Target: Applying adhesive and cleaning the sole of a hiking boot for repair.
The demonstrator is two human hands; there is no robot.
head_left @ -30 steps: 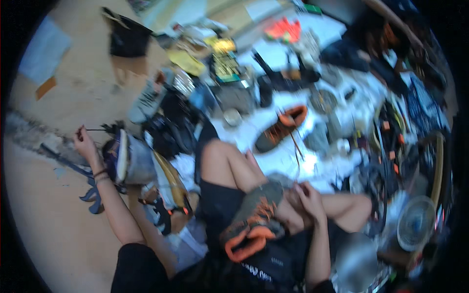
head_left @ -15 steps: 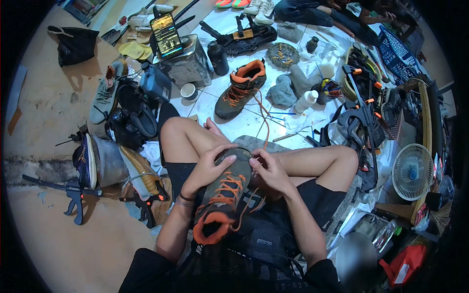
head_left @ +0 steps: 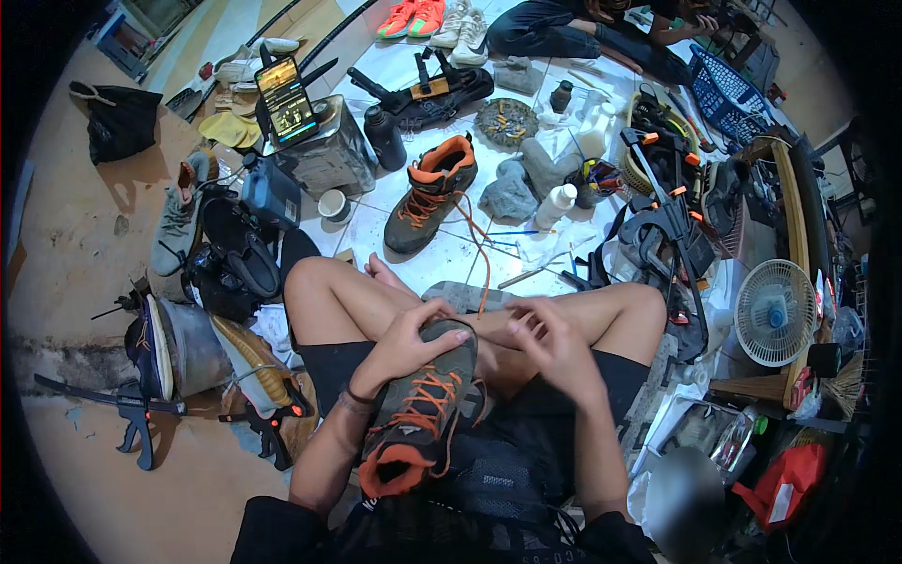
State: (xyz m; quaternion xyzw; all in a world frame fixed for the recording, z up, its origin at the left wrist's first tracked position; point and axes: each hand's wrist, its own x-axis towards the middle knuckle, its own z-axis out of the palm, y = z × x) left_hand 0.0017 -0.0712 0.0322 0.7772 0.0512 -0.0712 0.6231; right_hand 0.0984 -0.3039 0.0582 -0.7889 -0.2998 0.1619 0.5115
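A dark olive hiking boot [head_left: 425, 393] with orange laces and an orange collar lies over my lap, toe pointing away from me. My left hand [head_left: 406, 346] grips it round the toe, thumb across the upper. Just right of the toe, my right hand [head_left: 554, 350] is raised off the boot, its fingers bent and apart; I see nothing in them, though a thin thread could be too small to show. A matching boot [head_left: 427, 195] stands on the white tiles in front of my legs. An orange lace [head_left: 479, 249] trails from it toward me.
At left stand a phone [head_left: 287, 99] on a grey block, a blue jug [head_left: 271, 191] and several shoes. Clamps [head_left: 672, 202], a white bottle [head_left: 555, 207] and a fan [head_left: 775, 312] are at right. Another person [head_left: 540, 33] sits at the far side.
My right hand has come away from the boot's toe, moving right and opening its fingers. My left hand keeps its hold. The whole view has shifted slightly.
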